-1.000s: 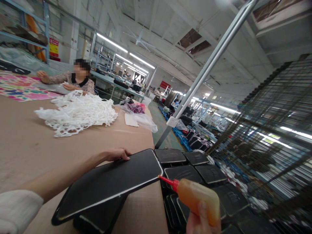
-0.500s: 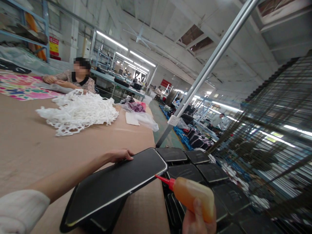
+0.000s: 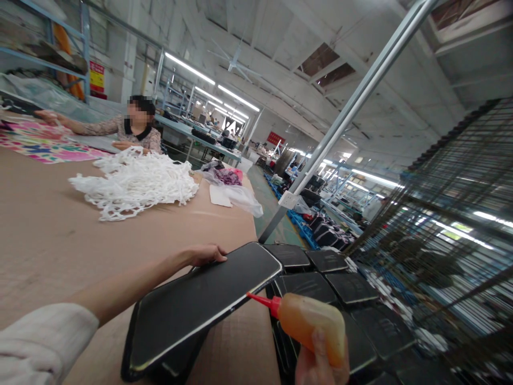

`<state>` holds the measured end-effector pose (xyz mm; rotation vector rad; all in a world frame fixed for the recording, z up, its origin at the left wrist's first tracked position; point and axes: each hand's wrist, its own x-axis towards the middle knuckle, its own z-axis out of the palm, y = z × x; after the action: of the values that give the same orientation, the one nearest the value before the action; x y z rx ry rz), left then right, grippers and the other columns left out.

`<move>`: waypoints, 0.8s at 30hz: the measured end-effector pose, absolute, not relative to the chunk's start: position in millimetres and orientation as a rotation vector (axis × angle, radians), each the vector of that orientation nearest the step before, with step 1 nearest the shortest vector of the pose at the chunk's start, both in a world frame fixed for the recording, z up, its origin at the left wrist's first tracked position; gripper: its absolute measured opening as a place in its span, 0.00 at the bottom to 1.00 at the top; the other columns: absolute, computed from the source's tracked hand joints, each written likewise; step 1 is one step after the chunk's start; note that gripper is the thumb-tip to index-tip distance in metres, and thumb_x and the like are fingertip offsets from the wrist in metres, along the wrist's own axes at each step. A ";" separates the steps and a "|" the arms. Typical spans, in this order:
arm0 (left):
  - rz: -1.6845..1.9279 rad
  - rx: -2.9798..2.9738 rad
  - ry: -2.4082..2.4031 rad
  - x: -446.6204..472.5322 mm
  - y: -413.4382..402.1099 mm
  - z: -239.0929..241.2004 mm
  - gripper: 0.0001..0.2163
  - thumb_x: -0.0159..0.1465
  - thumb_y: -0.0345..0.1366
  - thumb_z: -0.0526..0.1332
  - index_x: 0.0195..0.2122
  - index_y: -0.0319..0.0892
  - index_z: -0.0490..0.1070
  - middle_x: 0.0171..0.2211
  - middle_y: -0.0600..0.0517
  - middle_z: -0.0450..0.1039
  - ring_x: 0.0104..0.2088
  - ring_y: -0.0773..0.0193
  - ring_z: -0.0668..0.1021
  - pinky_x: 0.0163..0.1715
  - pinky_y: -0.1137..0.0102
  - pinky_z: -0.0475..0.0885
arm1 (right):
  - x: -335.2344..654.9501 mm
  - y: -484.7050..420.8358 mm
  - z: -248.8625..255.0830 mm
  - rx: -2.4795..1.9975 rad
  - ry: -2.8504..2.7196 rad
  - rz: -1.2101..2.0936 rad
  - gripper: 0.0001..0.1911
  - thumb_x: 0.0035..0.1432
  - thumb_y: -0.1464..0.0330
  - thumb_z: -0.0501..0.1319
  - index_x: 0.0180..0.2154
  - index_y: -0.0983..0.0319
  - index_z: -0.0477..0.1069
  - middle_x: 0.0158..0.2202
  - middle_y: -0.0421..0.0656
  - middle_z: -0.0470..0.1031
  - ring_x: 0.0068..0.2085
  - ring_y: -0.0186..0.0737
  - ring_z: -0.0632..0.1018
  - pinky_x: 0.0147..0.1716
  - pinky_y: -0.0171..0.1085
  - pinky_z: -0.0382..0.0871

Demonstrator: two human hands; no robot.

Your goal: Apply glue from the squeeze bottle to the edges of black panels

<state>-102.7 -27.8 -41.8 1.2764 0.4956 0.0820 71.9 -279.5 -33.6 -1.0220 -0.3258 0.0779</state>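
A big brown table (image 3: 36, 230) has a black board (image 3: 204, 299) tilted over its right side; the left hand (image 3: 206, 255) pinches the board's far edge. The right hand (image 3: 316, 364) wraps around an orange bottle (image 3: 306, 316), its red tip (image 3: 262, 301) at the near edge.

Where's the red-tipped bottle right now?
In the head view, lower right of centre, the bottle is in the right hand, its red nozzle at the pale edge of the black panel.

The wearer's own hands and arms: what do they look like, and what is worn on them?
A loose, creased, off-white cloth sleeve ends partway along the left forearm. The left hand and right hand show no gloves. No right sleeve is visible.
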 end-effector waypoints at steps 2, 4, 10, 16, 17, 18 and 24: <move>0.090 1.277 0.493 -100.7 -28.3 -41.2 0.15 0.48 0.39 0.64 0.37 0.38 0.75 0.33 0.48 0.78 0.37 0.55 0.78 0.40 0.63 0.69 | 70.4 -279.1 -33.6 -0.985 -0.305 0.090 0.29 0.39 0.66 0.71 0.45 0.63 0.68 0.39 0.43 0.71 0.38 0.40 0.73 0.31 0.33 0.72; 0.096 1.274 0.502 -98.8 -28.6 -40.2 0.14 0.48 0.38 0.64 0.35 0.38 0.75 0.33 0.48 0.78 0.36 0.55 0.78 0.40 0.63 0.69 | 70.5 -278.7 -35.9 -0.968 -0.294 0.107 0.30 0.38 0.66 0.71 0.45 0.63 0.68 0.38 0.43 0.71 0.36 0.40 0.74 0.30 0.34 0.72; 0.104 1.247 0.514 -93.2 -27.3 -39.7 0.13 0.46 0.39 0.65 0.31 0.38 0.74 0.30 0.48 0.78 0.35 0.54 0.78 0.39 0.63 0.69 | 81.3 -278.8 -55.6 -1.016 -0.312 0.096 0.28 0.40 0.66 0.70 0.46 0.61 0.68 0.39 0.42 0.71 0.36 0.38 0.73 0.29 0.32 0.71; 0.107 1.253 0.518 -87.7 -21.5 -49.5 0.13 0.46 0.39 0.65 0.31 0.38 0.74 0.30 0.47 0.78 0.35 0.54 0.78 0.38 0.63 0.69 | 88.4 -281.5 -65.5 -1.081 -0.419 0.072 0.29 0.41 0.64 0.69 0.46 0.64 0.67 0.37 0.45 0.72 0.35 0.43 0.74 0.27 0.36 0.72; 0.107 1.252 0.521 -87.1 -20.3 -51.0 0.13 0.46 0.40 0.65 0.31 0.38 0.74 0.30 0.47 0.78 0.35 0.54 0.77 0.38 0.63 0.69 | 87.3 -281.6 -65.1 -1.125 -0.461 0.033 0.27 0.43 0.63 0.68 0.46 0.64 0.67 0.36 0.46 0.72 0.34 0.44 0.74 0.27 0.38 0.72; 0.108 1.250 0.526 -86.6 -19.1 -52.2 0.14 0.45 0.40 0.65 0.31 0.38 0.74 0.30 0.47 0.77 0.34 0.54 0.77 0.38 0.63 0.69 | 85.4 -281.5 -64.1 -1.171 -0.513 -0.009 0.26 0.45 0.61 0.67 0.45 0.65 0.67 0.36 0.46 0.72 0.34 0.45 0.75 0.27 0.39 0.72; 0.091 1.240 0.545 -81.2 -12.6 -56.5 0.14 0.47 0.39 0.65 0.32 0.37 0.73 0.28 0.47 0.77 0.34 0.54 0.77 0.37 0.63 0.69 | 73.3 -281.1 -54.9 -1.284 -0.666 -0.124 0.19 0.56 0.58 0.58 0.46 0.63 0.65 0.43 0.46 0.69 0.40 0.41 0.73 0.35 0.44 0.72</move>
<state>-81.2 -12.6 -56.5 1.2401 0.5454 0.0909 73.3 -281.1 -54.9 -1.2838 -0.6657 -0.1243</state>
